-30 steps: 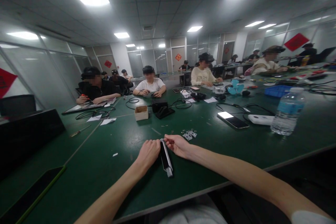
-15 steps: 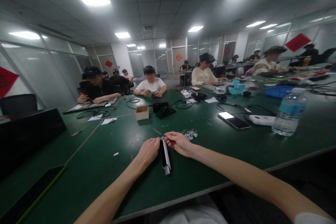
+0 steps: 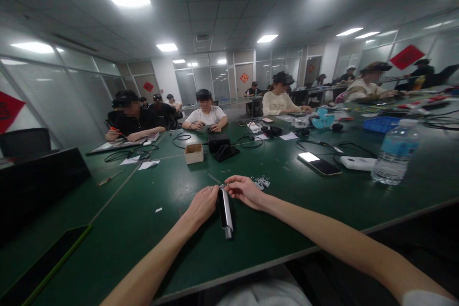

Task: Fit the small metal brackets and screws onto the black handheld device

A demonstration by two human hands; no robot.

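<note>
A long black and silver device (image 3: 225, 213) lies on the green table (image 3: 150, 229), pointing towards me. My left hand (image 3: 202, 204) grips its left side with curled fingers. My right hand (image 3: 245, 191) pinches the device's far end from the right. Just past my right hand lie several small metal parts (image 3: 261, 182).
A phone (image 3: 318, 163) with a lit screen, a white flat box (image 3: 358, 163) and a water bottle (image 3: 394, 152) stand to the right. A small cardboard box (image 3: 194, 153), a black device (image 3: 221, 147) and cables lie further back. Several people sit at the far side. A black panel (image 3: 39, 177) stands at the left.
Both hands and the device have shifted slightly away from me. My right hand now covers part of the small metal parts.
</note>
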